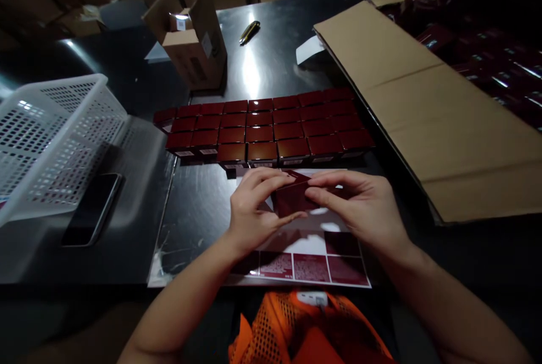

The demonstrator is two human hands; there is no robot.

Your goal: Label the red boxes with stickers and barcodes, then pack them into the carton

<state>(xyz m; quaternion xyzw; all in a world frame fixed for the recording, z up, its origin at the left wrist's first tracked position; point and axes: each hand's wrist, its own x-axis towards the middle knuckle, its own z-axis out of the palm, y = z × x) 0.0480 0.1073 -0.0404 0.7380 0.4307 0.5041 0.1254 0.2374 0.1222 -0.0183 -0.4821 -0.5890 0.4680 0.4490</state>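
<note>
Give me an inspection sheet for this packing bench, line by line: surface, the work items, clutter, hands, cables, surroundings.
Surface: dark glossy table, glare near the far side.
Work items: small dark red box held by both hands; rows of finished red boxes packed together behind it; label sheet lying flat under the hands.
Clutter: white mesh basket and phone at left; yellow-black tool far back, type unclear.
Hands: left hand and right hand each have a grip on the box.
Cables: nothing seen.
Surroundings: flattened cardboard at right, open cartons behind, more red stock far right.
</note>
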